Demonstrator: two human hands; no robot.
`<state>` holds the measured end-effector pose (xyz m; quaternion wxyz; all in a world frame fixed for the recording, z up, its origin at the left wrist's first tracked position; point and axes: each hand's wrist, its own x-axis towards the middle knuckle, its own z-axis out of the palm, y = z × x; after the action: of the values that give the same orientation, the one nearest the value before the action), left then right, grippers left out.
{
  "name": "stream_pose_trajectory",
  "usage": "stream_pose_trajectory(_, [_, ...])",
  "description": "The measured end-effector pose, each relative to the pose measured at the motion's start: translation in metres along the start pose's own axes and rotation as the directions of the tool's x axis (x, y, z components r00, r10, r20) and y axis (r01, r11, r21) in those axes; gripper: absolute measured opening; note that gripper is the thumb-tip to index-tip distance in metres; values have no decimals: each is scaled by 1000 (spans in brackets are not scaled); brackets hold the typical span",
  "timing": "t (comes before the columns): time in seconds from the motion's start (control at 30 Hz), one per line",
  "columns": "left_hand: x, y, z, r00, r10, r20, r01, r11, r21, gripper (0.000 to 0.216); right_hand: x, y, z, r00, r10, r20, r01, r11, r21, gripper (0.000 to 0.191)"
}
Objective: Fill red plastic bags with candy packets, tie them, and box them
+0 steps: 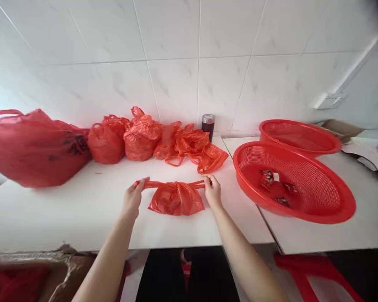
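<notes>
As the head view showed: both arms reached forward over a white counter [66, 209] set against a tiled wall.
Left grip [132, 199]: closed, with the fingertips pinched on the left handle of a small red bag [176, 199].
Right grip [212, 193]: closed, with the fingertips pinched on the same bag's right handle.
Small red bag: lay on the counter near its front edge, between the two grips. Its handles were drawn out level to either side and its body was bunched below them.
Far left: a big red bag [34, 147] with dark print bulged on the counter, well apart from the grips.
Back row: two knotted bags [107, 140] stood side by side at the wall, and just right of them lay loose crumpled bags [192, 147].
Flask [208, 126]: dark with a metal lid, it stood upright against the wall behind the crumpled bags.
Near basket [327, 184]: red mesh, right of the right grip, it held a few wrapped sweets [271, 178].
Far basket [299, 136]: red, it sat behind the near one with their rims overlapping.
Under the counter: a cardboard box [50, 268] was at the left and a red stool [311, 272] at the right.
</notes>
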<state>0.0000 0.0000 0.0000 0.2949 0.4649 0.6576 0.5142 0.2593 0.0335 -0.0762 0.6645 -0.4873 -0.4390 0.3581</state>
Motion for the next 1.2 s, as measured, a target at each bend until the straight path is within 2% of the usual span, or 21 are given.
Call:
stream_pose_trajectory(0.07, [7,21,7,971,178,-160,-177,984,21,40,-1,0,1,999,26,18,-27,999,17,24])
stream_pose_trajectory(0.1, [10,30,12,950,265,-165,-255,964,77,40,-2,0,1,999,41,26,-41,999,31,24])
stream_pose_trajectory(0.13, [10,38,19,930,348,-116,-329,932,154,40,-2,-1,1,998,55,31,-56,997,47,25])
stream_pose_trajectory(0.17, [9,44,28,893,450,4,-435,861,265,37,-2,-2,1,997,72,37,-74,995,68,26])
stream_pose_trajectory(0.2, [6,47,38,848,495,188,-529,767,363,34,-2,-3,1,995,86,41,-90,992,91,27])
stream_pose_trajectory(0.23, [2,48,48,800,462,384,-597,677,430,31,-2,-4,0,994,98,41,-102,988,115,28])
stream_pose_trajectory(0.27, [-2,47,58,755,370,542,-635,619,462,26,-2,-5,-1,994,105,34,-109,984,139,29])
stream_pose_trajectory(0.3, [-5,45,66,719,273,639,-650,589,480,23,-1,-7,-3,994,108,19,-110,981,161,31])
stream_pose_trajectory(0.37, [-8,41,73,698,174,694,-640,586,497,18,1,-8,-6,994,111,-21,-104,975,197,34])
stream_pose_trajectory(0.43, [-5,45,63,714,159,682,-616,607,503,18,4,-7,-9,991,119,-55,-105,972,210,38])
stream_pose_trajectory(0.5, [1,62,34,739,152,656,-579,641,504,20,8,-5,-12,989,134,-64,-119,973,196,39])
stream_pose_trajectory(0.57, [6,85,-9,780,144,608,-505,720,477,20,11,-1,-13,987,150,-50,-141,977,162,37])
stream_pose_trajectory(0.63, [5,104,-59,862,117,493,-249,945,212,32,12,3,-12,987,161,-19,-158,981,115,33])
stream_pose_trajectory(0.67, [1,109,-85,897,79,434,-150,980,132,39,11,4,-11,986,165,1,-164,982,89,31])
stream_pose_trajectory(0.73, [-11,110,-133,945,-44,325,7,993,114,52,9,4,-9,985,170,43,-171,985,36,28])
stream_pose_trajectory(0.8, [-25,102,-177,972,-139,191,102,976,192,60,5,3,-6,981,176,78,-176,984,-8,26])
stream_pose_trajectory(0.9, [-40,87,-233,985,-128,-115,147,975,166,66,-1,2,-3,980,164,116,-154,984,-85,23])
stream_pose_trajectory(0.97, [-40,79,-260,962,-128,-243,157,982,107,66,-4,1,-2,981,140,136,-118,980,-160,23])
stream_pose_trajectory(1.03, [-29,70,-278,951,-151,-269,177,981,78,65,-6,1,-2,981,115,157,-77,970,-233,24])
stream_pose_trajectory(1.1, [-7,61,-287,947,-164,-276,191,979,75,64,-7,3,-3,981,95,166,-46,959,-279,25])
stream_pose_trajectory(1.2, [35,43,-289,951,-137,-277,184,972,148,62,-8,6,-3,985,69,159,-11,940,-342,26])
